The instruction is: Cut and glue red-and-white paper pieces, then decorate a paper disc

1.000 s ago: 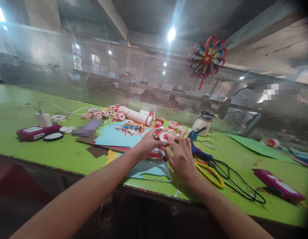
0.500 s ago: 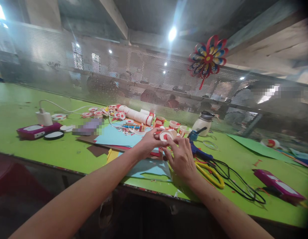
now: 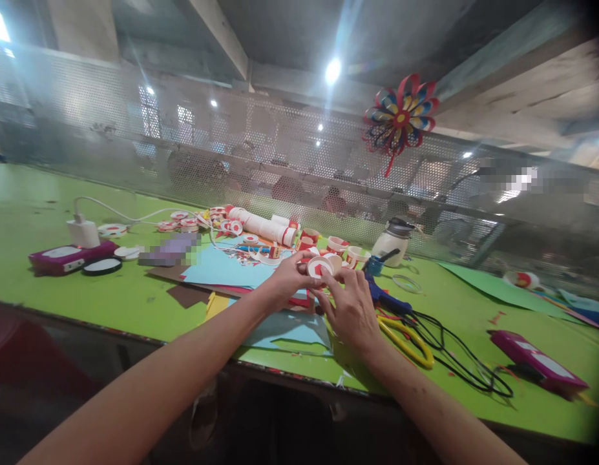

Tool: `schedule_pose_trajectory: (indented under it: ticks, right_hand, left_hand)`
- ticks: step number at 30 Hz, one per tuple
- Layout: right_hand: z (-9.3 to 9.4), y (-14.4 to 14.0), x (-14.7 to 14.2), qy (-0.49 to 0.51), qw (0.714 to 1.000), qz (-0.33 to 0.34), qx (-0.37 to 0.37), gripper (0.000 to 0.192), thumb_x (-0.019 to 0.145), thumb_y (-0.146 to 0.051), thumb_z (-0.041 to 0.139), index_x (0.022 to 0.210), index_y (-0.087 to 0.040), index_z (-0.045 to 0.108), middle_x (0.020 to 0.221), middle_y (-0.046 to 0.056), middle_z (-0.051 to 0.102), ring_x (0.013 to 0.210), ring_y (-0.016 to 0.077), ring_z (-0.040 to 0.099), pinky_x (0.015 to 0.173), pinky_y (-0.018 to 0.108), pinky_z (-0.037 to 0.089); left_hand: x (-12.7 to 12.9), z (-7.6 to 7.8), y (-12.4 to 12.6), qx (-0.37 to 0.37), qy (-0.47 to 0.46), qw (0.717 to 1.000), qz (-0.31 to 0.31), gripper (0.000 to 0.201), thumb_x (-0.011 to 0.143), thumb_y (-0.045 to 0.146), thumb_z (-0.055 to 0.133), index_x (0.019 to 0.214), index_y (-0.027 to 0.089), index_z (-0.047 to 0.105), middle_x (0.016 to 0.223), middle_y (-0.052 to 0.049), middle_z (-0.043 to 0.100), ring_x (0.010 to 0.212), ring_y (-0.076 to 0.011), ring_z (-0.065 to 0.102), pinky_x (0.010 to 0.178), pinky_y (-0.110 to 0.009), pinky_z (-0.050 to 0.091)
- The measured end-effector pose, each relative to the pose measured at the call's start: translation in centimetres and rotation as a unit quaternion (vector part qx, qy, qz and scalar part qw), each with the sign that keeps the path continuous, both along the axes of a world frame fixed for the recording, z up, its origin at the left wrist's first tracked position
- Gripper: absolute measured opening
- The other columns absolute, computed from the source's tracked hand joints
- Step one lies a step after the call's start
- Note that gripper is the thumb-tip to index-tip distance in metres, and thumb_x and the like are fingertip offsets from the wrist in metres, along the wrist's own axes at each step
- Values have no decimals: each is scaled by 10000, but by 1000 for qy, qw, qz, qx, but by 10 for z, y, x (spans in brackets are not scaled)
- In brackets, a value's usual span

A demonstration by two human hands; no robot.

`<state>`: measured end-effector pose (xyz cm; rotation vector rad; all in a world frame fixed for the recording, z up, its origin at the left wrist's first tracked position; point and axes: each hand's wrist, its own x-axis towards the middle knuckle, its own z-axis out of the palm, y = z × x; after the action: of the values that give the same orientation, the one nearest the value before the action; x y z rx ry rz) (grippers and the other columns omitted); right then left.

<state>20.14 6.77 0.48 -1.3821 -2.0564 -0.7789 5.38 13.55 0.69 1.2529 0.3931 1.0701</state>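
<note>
Head view shows two bare arms reaching out over a green bench. The left hand and the right hand meet in the middle, and both pinch a small white paper ring with a red patch. The ring is held up just above the bench, between the fingertips of both hands, over a pile of blue paper sheets. The left hand grips the ring from the left side with thumb and fingers. The right hand has its fingers curled on the ring's near and right side. Just behind the ring stand more little red and white rings. A stack of the same rings lies on its side like a long tube farther back. Yellow scissors lie just right of the right hand, near a blue glue gun and a black cord. A white bottle with a dark cap stands behind the glue gun. On the left lie a white charger and a purple flat box. Another purple flat box lies far right. A red, blue and yellow paper pinwheel hangs on the mesh wall behind the bench.
</note>
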Motion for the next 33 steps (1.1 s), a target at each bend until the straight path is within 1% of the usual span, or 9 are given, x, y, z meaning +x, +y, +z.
schedule_pose_trajectory:
  ticks: [6, 10, 14, 19, 23, 26, 29, 33]
  right_hand:
    - [-2, 0, 1, 9, 1000, 18, 19, 461, 903, -373, 508, 1281, -110, 545, 1002, 145, 503, 946, 285, 438, 862, 465, 428]
    - [-2, 2, 2, 47, 996, 56, 56, 496, 905, -349, 517, 1327, -90, 486, 1013, 143, 497, 955, 272, 445, 868, 446, 439]
    - [-1, 5, 5, 99, 988, 76, 86, 418, 905, -311, 525, 1267, -103, 530, 980, 121, 506, 952, 260, 454, 856, 438, 449]
    - [-3, 5, 4, 109, 986, 94, 84, 325, 911, -266, 507, 1198, -132, 580, 950, 106, 504, 942, 253, 467, 841, 438, 456]
    - [-4, 3, 0, 101, 989, 96, 52, 327, 915, -275, 496, 1206, -154, 583, 944, 109, 512, 912, 255, 474, 810, 448, 463]
    - [-3, 1, -1, 102, 990, 94, 38, 335, 914, -276, 496, 1212, -153, 585, 934, 112, 518, 910, 259, 476, 794, 447, 466]
    - [-4, 3, 1, 115, 987, 102, 51, 316, 909, -256, 505, 1185, -136, 601, 933, 112, 520, 920, 256, 477, 811, 438, 463]
    - [-5, 11, 7, 184, 971, 119, 93, 266, 896, -230, 518, 1126, -136, 610, 929, 102, 538, 924, 247, 492, 829, 429, 461]
  left_hand:
    - [0, -2, 3, -9, -1, 1000, -5, 607, 593, 132, 790, 1115, 175, 484, 854, -55, 656, 698, -164, 636, 590, -271, 493]
    - [0, 1, 3, -8, -14, 1000, 4, 606, 569, 97, 791, 1095, 156, 496, 836, -57, 667, 711, -157, 643, 662, -290, 503]
    - [0, 3, 4, -6, -25, 1000, 5, 585, 556, 58, 779, 1067, 141, 506, 867, -65, 670, 708, -141, 637, 702, -300, 504]
    - [0, 1, 4, -5, -22, 1000, 9, 585, 560, 56, 771, 1069, 148, 499, 855, -55, 668, 700, -135, 630, 691, -296, 500]
    - [1, 0, 3, 2, -14, 1000, 10, 597, 555, 72, 778, 1074, 156, 495, 805, -34, 661, 715, -153, 637, 686, -302, 499]
    - [1, 1, 2, -1, -12, 1000, 3, 603, 546, 87, 790, 1068, 161, 498, 823, -37, 665, 738, -160, 644, 690, -294, 496]
    - [1, 1, 2, -1, -14, 1000, 2, 608, 548, 89, 795, 1074, 159, 499, 854, -50, 671, 736, -150, 641, 696, -288, 495]
    - [1, -1, 2, -5, -19, 1000, 0, 610, 549, 72, 793, 1077, 153, 499, 853, -48, 670, 748, -145, 639, 746, -317, 504]
